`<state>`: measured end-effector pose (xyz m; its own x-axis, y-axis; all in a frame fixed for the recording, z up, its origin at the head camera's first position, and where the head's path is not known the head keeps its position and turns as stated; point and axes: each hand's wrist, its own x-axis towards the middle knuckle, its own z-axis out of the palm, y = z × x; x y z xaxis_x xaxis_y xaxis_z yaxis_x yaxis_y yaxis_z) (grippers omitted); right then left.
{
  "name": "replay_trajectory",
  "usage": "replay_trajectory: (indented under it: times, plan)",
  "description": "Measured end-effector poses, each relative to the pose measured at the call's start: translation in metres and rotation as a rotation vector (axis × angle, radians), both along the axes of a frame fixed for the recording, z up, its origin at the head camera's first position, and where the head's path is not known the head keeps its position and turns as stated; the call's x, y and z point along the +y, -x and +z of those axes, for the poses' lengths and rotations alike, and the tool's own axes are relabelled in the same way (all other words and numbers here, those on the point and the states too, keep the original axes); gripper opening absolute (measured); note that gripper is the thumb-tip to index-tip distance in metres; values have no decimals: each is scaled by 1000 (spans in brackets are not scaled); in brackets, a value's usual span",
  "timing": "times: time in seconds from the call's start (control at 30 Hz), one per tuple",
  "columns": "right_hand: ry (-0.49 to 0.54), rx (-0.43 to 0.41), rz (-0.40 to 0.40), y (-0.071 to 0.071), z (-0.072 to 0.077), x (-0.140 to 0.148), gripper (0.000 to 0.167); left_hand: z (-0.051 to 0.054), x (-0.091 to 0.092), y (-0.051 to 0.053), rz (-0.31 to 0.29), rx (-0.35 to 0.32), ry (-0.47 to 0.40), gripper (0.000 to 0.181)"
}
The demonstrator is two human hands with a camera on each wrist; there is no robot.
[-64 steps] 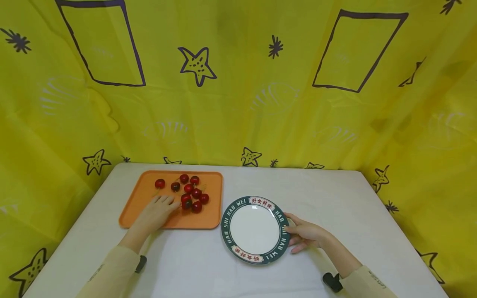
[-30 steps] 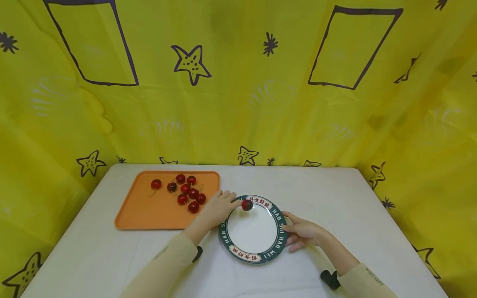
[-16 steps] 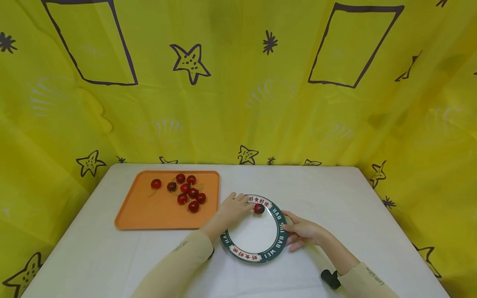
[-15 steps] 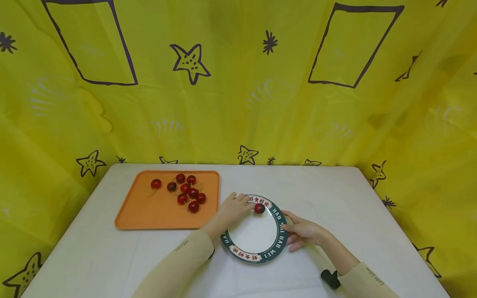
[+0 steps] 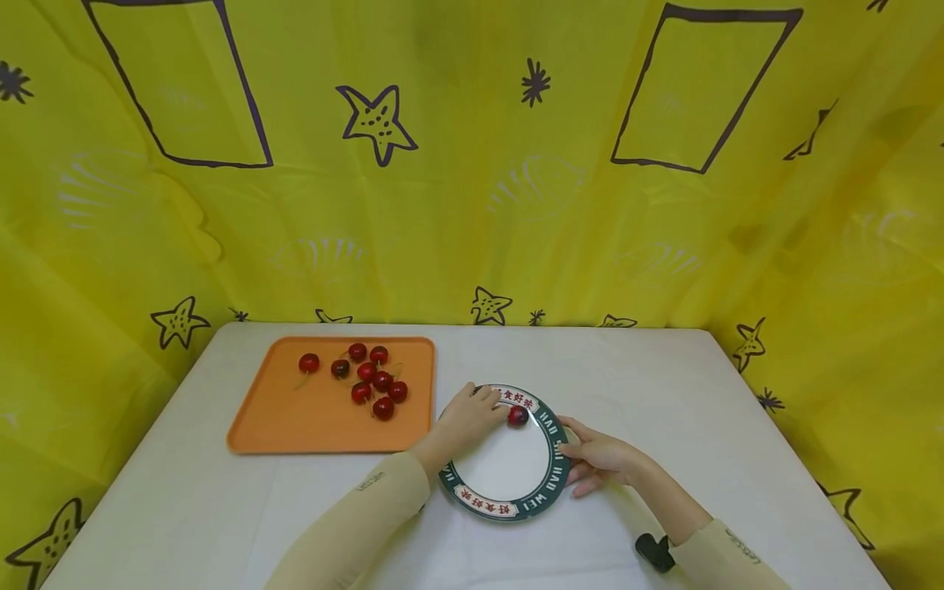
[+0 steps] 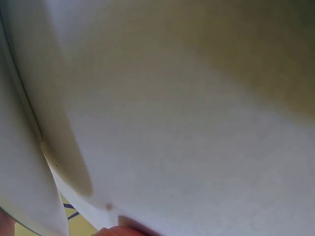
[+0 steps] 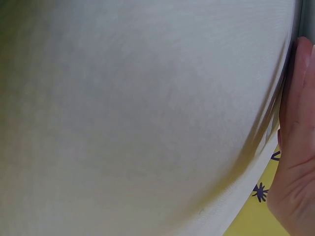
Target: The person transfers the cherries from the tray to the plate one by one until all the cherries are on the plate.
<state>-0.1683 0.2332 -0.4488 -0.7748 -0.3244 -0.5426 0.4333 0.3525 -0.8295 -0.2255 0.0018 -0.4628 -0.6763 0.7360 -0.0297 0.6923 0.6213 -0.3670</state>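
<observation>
My left hand (image 5: 468,422) is over the left part of a round white plate (image 5: 501,467) with a green lettered rim. Its thumb and fingertips pinch a dark red cherry (image 5: 518,416), seemingly by the stem, low over the plate's upper part. Whether the cherry touches the plate cannot be made out. At the plate's right edge, my right hand (image 5: 605,459) grips the rim, thumb on top and other fingers beneath. Several more cherries (image 5: 366,372) with stems lie on an orange tray (image 5: 295,426) left of the plate.
A white cloth (image 5: 627,369) covers the table under tray and plate. Behind and on both sides hangs a yellow curtain (image 5: 457,246) with starfish drawings. A black wrist strap (image 5: 654,553) sits at the right sleeve.
The left hand took a cherry from the tray, carried it right to the plate, and moved slightly farther right over it in the last half second. The right hand kept holding the rim.
</observation>
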Motion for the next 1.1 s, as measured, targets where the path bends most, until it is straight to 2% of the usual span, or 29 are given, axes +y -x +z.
replay_trajectory:
  times: [0.33,0.63,0.77,0.9,1.1]
  plan:
    - [1,11,-2,0,0,0,58,0,1,-1,34,0,23,32]
    - [-3,15,3,0,-1,1,59,2,1,-3,56,-16,-3,31]
    - [-5,13,-1,1,-2,1,58,4,-1,-3,79,-43,-22,34]
    - [-7,13,-5,1,-2,1,58,7,-5,-3,107,-67,-33,39]
    - [0,6,8,1,-1,1,59,17,-21,-3,122,-38,-79,38]
